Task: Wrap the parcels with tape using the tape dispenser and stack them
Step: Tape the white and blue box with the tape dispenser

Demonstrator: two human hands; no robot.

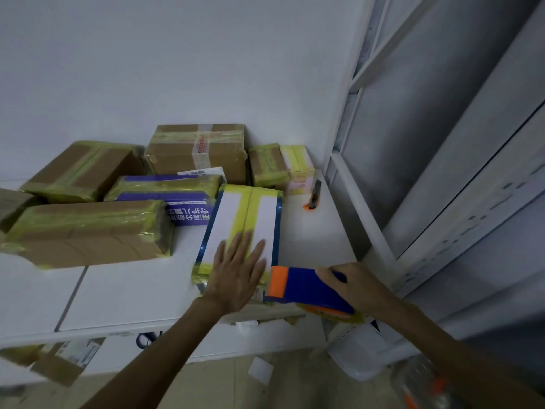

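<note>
Yellow tape (247,211) may crease if the blue-edged white cardboard parcel (225,222) slips under my flat, spread left grip (236,273) while my right grip (354,283), clamped on the blue-and-orange plastic tape dispenser (306,287), pulls.

One wide-angle view, worn on the person's head, looks forward and down over the white tabletop (309,240); it faces the plain pale wall (177,69); the left hand (236,273) and right hand (356,281) sit close beneath the lens; tall grey metal shelving (442,143) fills the right.
</note>
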